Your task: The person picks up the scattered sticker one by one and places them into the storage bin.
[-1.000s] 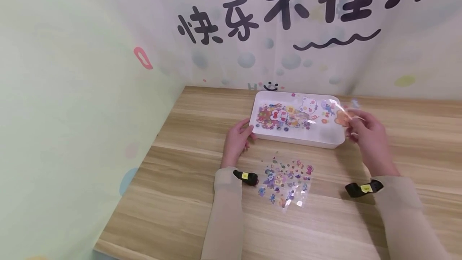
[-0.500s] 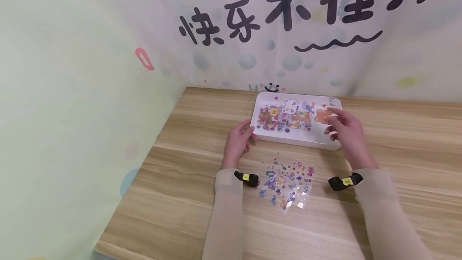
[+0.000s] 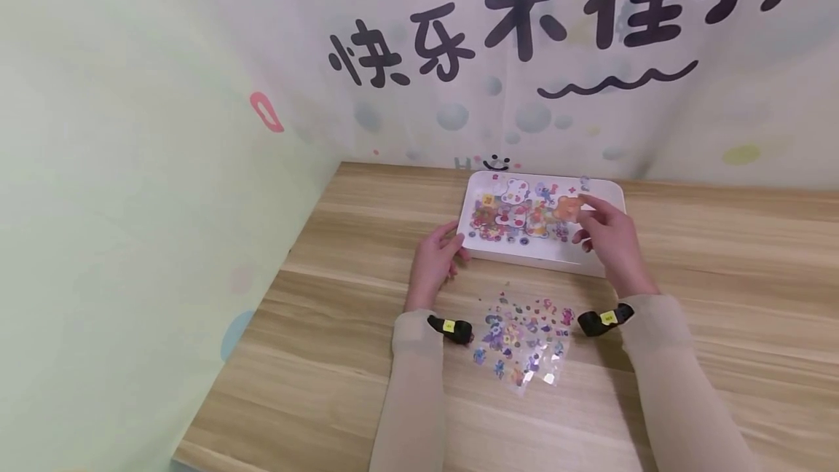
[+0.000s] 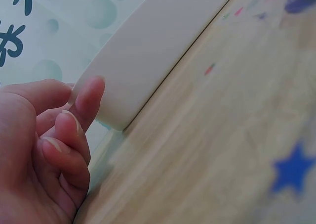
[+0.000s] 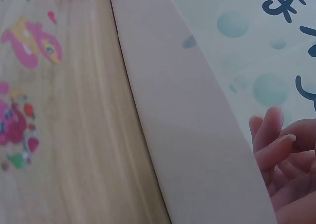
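A shallow white tray (image 3: 537, 262) stands on the wooden table, with several colourful clear sticker sheets (image 3: 488, 230) in its left half. My left hand (image 3: 432, 261) grips the tray's left front corner; in the left wrist view its thumb and forefinger meet at the rim, other fingers curled below. Over the tray, my right hand (image 3: 608, 242) pinches the right edge of a clear sticker sheet (image 3: 567, 207) with an orange bear and a white bear. That sheet overlaps the ones inside. In the right wrist view, the right fingers (image 5: 276, 150) show beyond the tray wall (image 5: 182, 135).
More clear sticker sheets (image 3: 524, 341) lie on the table (image 3: 328, 355) between my forearms, in front of the tray. Behind the tray hangs a printed wall cloth (image 3: 406, 122) with black characters. A pale green cloth wall (image 3: 131, 202) borders the table's left side.
My right hand has moved left with the sticker sheet, from beyond the tray's right end to over the tray. My left hand keeps its grip on the corner.
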{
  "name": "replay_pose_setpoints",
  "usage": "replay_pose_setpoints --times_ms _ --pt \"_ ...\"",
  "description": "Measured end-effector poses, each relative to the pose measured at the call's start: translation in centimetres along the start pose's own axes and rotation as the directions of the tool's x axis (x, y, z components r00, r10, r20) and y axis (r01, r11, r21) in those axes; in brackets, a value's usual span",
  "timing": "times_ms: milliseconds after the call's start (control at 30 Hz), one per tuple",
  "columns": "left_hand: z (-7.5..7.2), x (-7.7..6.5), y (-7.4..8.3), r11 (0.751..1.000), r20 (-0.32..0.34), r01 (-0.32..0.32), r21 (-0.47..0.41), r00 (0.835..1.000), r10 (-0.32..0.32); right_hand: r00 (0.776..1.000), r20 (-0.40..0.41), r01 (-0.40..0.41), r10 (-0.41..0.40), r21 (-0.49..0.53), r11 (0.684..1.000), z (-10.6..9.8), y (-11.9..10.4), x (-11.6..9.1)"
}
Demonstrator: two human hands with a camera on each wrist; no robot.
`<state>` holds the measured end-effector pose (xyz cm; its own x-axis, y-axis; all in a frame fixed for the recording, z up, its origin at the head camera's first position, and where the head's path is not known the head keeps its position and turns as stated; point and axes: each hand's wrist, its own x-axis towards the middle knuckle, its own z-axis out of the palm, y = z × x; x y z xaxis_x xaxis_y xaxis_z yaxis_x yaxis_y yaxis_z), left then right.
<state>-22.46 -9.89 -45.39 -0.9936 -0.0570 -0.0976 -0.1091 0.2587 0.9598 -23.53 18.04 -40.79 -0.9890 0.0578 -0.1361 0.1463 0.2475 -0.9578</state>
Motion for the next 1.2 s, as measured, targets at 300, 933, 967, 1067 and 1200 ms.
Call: replay_pose_setpoints --times_ms 300,933,967,1067,1200 --pt "0.1 0.1 0.0 1.000 -0.001 0.000 -0.016 1.000 0.000 0.999 0.018 0.036 -0.035 -0.057 0.998 -0.5 3.4 2.7" --pt "0.2 0.1 0.0 0.999 0.006 0.014 -0.032 1.000 -0.014 0.995 0.098 0.049 -0.037 -0.123 0.991 0.0 2.7 1.8" --pt "0.2 0.1 0.0 0.999 0.007 0.013 -0.032 1.000 -0.013 0.994 0.098 0.054 -0.042 -0.126 0.991 0.0 3.4 2.3" --pt "0.2 0.0 0.1 1.000 0.005 0.009 -0.028 1.000 -0.008 0.994 0.091 0.078 -0.066 -0.140 0.987 0.0 5.2 3.8" --pt "0.2 0.0 0.1 0.999 0.001 -0.002 -0.036 1.000 0.002 0.992 0.107 0.083 -0.067 -0.151 0.985 0.1 5.6 4.2"
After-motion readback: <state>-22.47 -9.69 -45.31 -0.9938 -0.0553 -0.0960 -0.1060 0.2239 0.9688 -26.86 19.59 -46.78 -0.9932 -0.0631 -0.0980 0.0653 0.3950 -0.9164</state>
